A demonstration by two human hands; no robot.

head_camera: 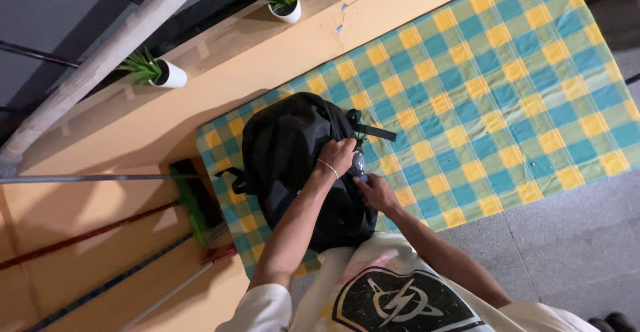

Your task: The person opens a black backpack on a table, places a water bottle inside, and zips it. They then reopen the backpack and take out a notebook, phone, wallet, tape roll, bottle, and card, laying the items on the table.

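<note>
We saw the black backpack (293, 165) lying on the checked cloth's (507, 85) near end. The left hand (337, 155) gripped its top edge; the right hand (377, 192), beside it, clasped a clear bottle (360, 164).

Grey floor (573, 239) carries checked blue-yellow cloth (507, 79); black backpack (287, 152) lies on cloth's end.

White short-sleeved T-shirt (373, 292), loose fit. Large black shield-shaped print on chest, pale lightning-bolt and ring emblem inside, speckled with white dots. Faint pink and yellow blotches above print. Thin pale bracelet (328, 168) round left wrist. Both forearms bare, no rings or watch visible on hands.
</note>
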